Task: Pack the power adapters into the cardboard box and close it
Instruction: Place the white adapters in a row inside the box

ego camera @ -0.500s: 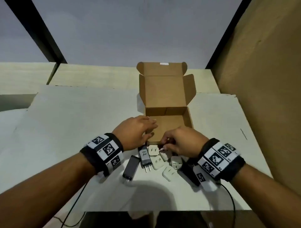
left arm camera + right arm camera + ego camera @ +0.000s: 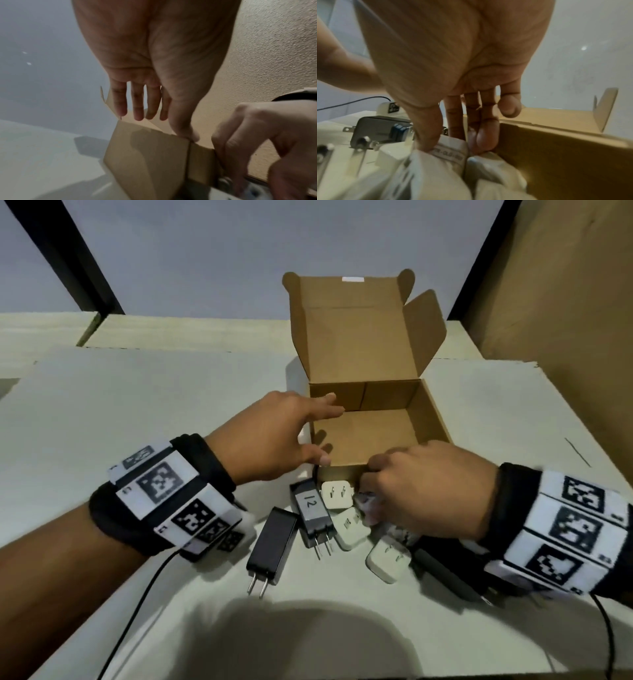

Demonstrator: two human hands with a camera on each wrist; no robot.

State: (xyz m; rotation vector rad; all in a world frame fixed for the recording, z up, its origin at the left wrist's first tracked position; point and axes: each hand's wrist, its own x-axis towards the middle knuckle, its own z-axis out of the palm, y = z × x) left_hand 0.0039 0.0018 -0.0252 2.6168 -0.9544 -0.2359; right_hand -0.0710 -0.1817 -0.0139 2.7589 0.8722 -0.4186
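Observation:
The brown cardboard box (image 2: pixel 430 419) stands open on the table, lid upright, inside bare. My left hand (image 2: pixel 320 434) is at its near-left corner with fingers straight over the left wall. In the left wrist view the left hand (image 2: pixel 163 125) has its thumb on the box (image 2: pixel 145 155) at that corner's edge. My right hand (image 2: pixel 373 494) curls down just in front of the box's near wall. Up close, the right hand (image 2: pixel 455 147) pinches a white adapter (image 2: pixel 450 152) between thumb and fingers. Loose adapters lie beside it: a grey one marked 12 (image 2: pixel 311 513), a black one (image 2: pixel 270 546) and white ones (image 2: pixel 337 494).
Another white adapter (image 2: pixel 388 563) and a black one (image 2: pixel 445 573) lie under my right wrist. A brown board wall (image 2: pixel 565 320) rises on the right. Thin black cables (image 2: pixel 137 611) trail off both wrists toward the table's front edge.
My left hand has shifted from the adapters to the box's near-left corner, fingers spread over the wall. The right hand stays curled on the white adapters. The head view has come closer.

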